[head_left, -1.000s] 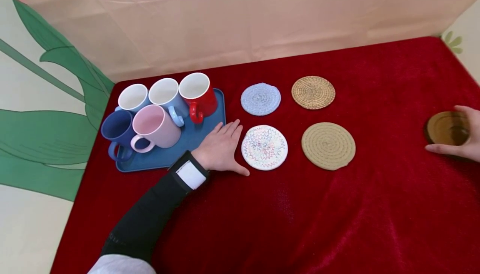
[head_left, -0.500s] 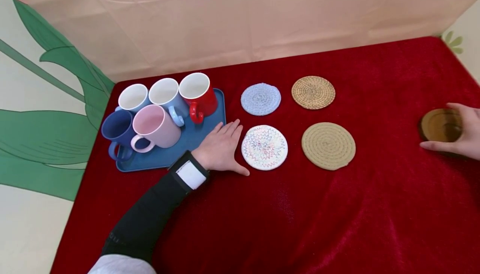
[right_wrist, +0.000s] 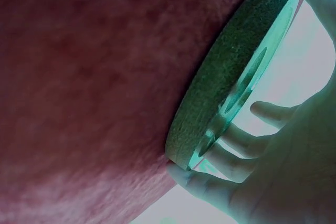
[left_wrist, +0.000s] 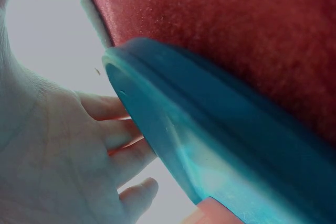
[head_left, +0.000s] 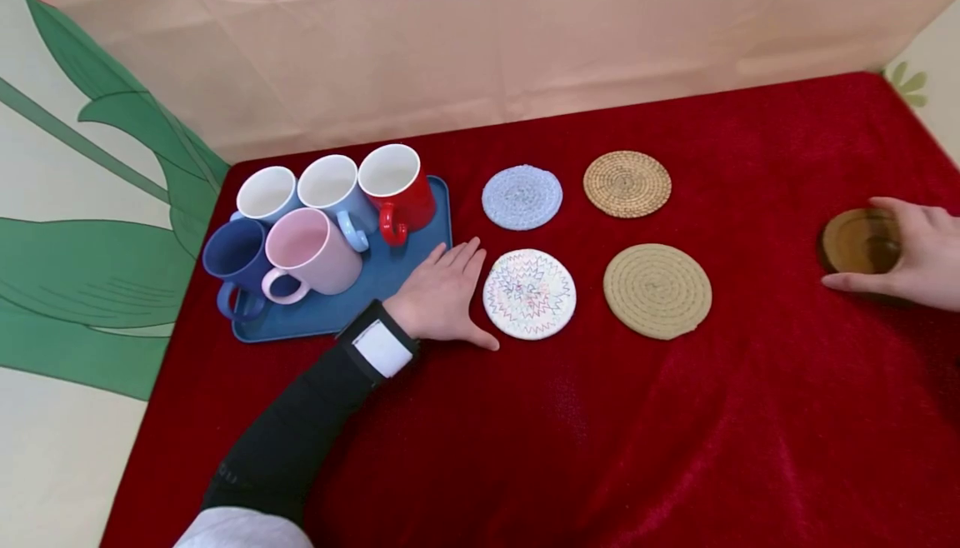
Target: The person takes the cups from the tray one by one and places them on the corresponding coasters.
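Observation:
At the right edge of the head view my right hand [head_left: 928, 255] grips a round wooden coaster [head_left: 855, 241], thumb and a finger on opposite sides of its rim. The right wrist view shows the coaster's rough edge [right_wrist: 226, 72] close to the red cloth, the other fingers stretched over its top face. My left hand [head_left: 442, 294] lies with fingers spread between the blue tray [head_left: 408, 275] and a white zigzag-stitched coaster [head_left: 529, 294], holding nothing. In the left wrist view the tray rim [left_wrist: 210, 124] passes in front of its fingers [left_wrist: 126, 132].
Several mugs crowd the tray: red [head_left: 401, 198], pink [head_left: 318, 256], navy [head_left: 236, 261] and two light blue. A light blue coaster [head_left: 522, 197], a brown woven one [head_left: 627, 184] and a tan one [head_left: 657, 291] lie flat on the red cloth [head_left: 600, 440].
My right hand has moved left with the wooden coaster, further into the head view. The left hand, tray, mugs and other coasters keep their places.

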### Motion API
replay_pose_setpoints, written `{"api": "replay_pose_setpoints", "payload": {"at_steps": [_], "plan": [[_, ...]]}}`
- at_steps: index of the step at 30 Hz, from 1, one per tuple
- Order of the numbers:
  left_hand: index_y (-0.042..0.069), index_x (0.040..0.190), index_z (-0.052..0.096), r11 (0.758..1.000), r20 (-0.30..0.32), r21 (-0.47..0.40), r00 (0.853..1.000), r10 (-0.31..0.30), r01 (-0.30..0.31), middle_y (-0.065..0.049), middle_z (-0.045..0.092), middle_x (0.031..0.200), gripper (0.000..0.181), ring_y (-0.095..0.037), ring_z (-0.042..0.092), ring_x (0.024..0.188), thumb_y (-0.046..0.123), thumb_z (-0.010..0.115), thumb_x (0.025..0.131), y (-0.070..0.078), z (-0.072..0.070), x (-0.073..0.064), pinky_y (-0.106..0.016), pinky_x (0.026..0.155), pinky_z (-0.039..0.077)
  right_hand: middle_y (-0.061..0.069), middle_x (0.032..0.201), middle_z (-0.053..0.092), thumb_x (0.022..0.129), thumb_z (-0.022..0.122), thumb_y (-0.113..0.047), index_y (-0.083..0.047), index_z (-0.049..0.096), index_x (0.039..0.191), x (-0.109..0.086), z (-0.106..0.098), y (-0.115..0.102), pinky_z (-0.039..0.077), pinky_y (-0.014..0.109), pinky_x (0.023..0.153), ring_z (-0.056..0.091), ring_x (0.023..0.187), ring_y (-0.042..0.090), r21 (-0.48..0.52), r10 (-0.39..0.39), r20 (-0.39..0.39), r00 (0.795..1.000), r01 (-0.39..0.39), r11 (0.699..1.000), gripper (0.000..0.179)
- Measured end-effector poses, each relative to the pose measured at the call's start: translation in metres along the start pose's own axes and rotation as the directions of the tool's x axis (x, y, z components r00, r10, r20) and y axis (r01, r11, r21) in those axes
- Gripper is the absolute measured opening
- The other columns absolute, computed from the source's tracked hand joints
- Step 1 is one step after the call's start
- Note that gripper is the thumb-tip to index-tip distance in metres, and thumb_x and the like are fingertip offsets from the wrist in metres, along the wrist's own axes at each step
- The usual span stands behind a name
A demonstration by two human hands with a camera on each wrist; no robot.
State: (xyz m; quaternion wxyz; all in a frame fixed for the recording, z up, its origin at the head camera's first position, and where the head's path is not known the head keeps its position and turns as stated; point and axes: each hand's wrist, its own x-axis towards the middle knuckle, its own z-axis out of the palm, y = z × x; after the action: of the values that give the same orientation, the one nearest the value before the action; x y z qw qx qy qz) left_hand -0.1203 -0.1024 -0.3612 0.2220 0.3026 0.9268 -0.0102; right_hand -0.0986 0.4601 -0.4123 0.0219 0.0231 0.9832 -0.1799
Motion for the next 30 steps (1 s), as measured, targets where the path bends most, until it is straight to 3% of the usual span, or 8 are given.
{"api": "replay_pose_setpoints", "payload": {"at_steps": [7, 12, 17, 22, 30], "plan": [[0.001, 0.161, 0.021, 1.000, -0.002, 0.002, 1.000, 0.003, -0.003, -0.016, 0.020, 0.167, 0.123, -0.033, 0.022, 0.153, 0.072, 0.073, 0.075, 0.000, 0.000, 0.000, -0.049, 0.125, 0.010, 0.054, 0.139, 0.022, 0.076, 0.085, -0.047, 0.011, 0.013, 0.155, 0.006, -0.005, -0.013, 0.019, 0.075, 0.101, 0.022, 0.123, 0.070, -0.088, 0.006, 0.047, 0.999, -0.001, 0.996, 0.122], [0.001, 0.160, 0.022, 1.000, -0.003, 0.002, 1.000, 0.002, -0.002, -0.016, 0.021, 0.167, 0.122, -0.034, 0.023, 0.153, 0.071, 0.074, 0.075, 0.000, 0.000, 0.000, -0.049, 0.125, 0.011, 0.048, 0.134, 0.030, 0.077, 0.085, -0.044, 0.015, 0.019, 0.150, 0.012, -0.004, -0.020, 0.022, 0.073, 0.099, 0.026, 0.121, 0.066, -0.118, -0.043, 0.062, 0.997, 0.050, 0.992, 0.115], [0.001, 0.160, 0.022, 1.000, -0.004, 0.001, 1.000, 0.000, 0.000, -0.017, 0.022, 0.167, 0.122, -0.034, 0.024, 0.153, 0.070, 0.075, 0.075, 0.000, 0.000, 0.000, -0.049, 0.125, 0.011, 0.047, 0.128, 0.034, 0.075, 0.086, -0.042, 0.017, 0.026, 0.142, 0.019, -0.003, -0.024, 0.026, 0.072, 0.096, 0.030, 0.118, 0.064, -0.123, -0.088, 0.074, 0.993, 0.097, 0.988, 0.108], [0.001, 0.161, 0.022, 1.000, -0.003, 0.004, 1.000, 0.000, 0.000, -0.016, 0.021, 0.167, 0.122, -0.034, 0.023, 0.153, 0.070, 0.075, 0.075, 0.000, 0.000, 0.000, -0.049, 0.125, 0.011, 0.049, 0.130, 0.031, 0.078, 0.085, -0.044, 0.018, 0.023, 0.145, 0.024, -0.004, -0.030, 0.023, 0.074, 0.097, 0.028, 0.118, 0.066, -0.119, -0.064, 0.104, 0.992, 0.077, 0.990, 0.111], [0.002, 0.161, 0.022, 1.000, -0.003, 0.003, 1.000, -0.001, 0.002, -0.016, 0.022, 0.167, 0.122, -0.034, 0.023, 0.153, 0.070, 0.075, 0.075, 0.000, 0.000, 0.000, -0.049, 0.125, 0.011, 0.051, 0.130, 0.032, 0.078, 0.085, -0.042, 0.019, 0.023, 0.145, 0.033, -0.006, -0.037, 0.025, 0.073, 0.096, 0.028, 0.118, 0.067, -0.080, -0.105, 0.124, 0.987, 0.115, 0.990, 0.110]]}}
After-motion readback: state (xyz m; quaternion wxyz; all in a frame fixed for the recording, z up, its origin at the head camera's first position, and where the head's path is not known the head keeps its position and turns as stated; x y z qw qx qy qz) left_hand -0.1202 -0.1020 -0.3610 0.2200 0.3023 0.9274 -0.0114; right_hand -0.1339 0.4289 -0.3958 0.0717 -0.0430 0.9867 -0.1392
